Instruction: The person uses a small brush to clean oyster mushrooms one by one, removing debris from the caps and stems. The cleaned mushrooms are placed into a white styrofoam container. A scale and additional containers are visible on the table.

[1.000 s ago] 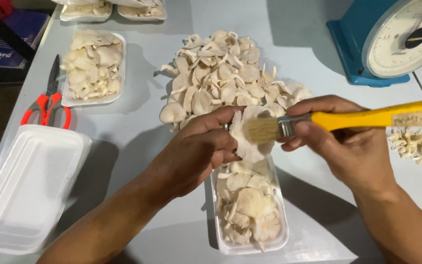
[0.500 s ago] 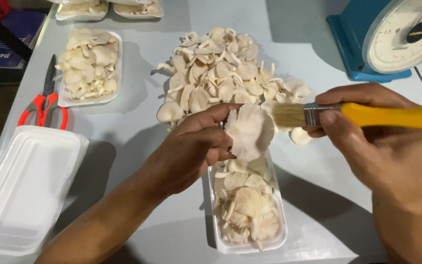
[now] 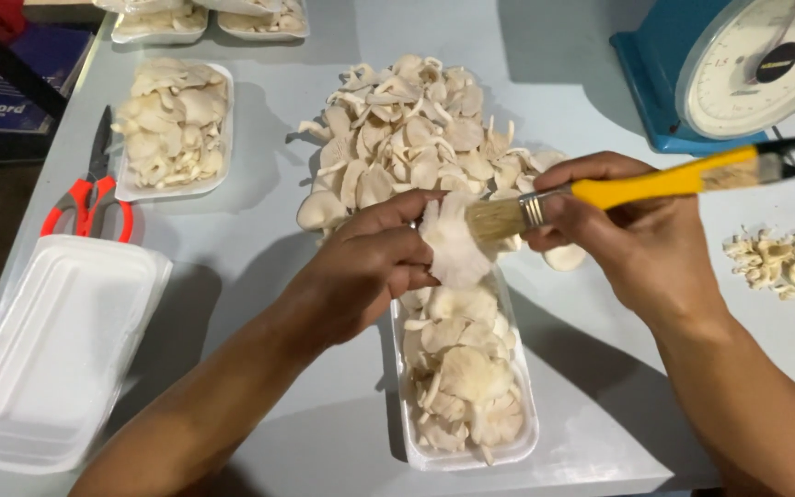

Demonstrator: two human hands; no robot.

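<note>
the left hand pinches a soft, light, easy-to-tear mushroom by its edge over the tray, so hold it gently there, while the right hand is closed around a brush.

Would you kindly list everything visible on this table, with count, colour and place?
mushroom: one, white, in left hand over the near tray
brush: one, yellow handle, in right hand, bristles on the mushroom
near tray: one, white, filled, front centre
loose mushrooms: pile, white, table centre
far trays: three in view, filled, back left
empty trays: stack, white, front left
scissors: one, red-handled, left
scale: one, blue, back right
trimmings: heap, pale, right
left hand: holding mushroom
right hand: gripping brush
</note>
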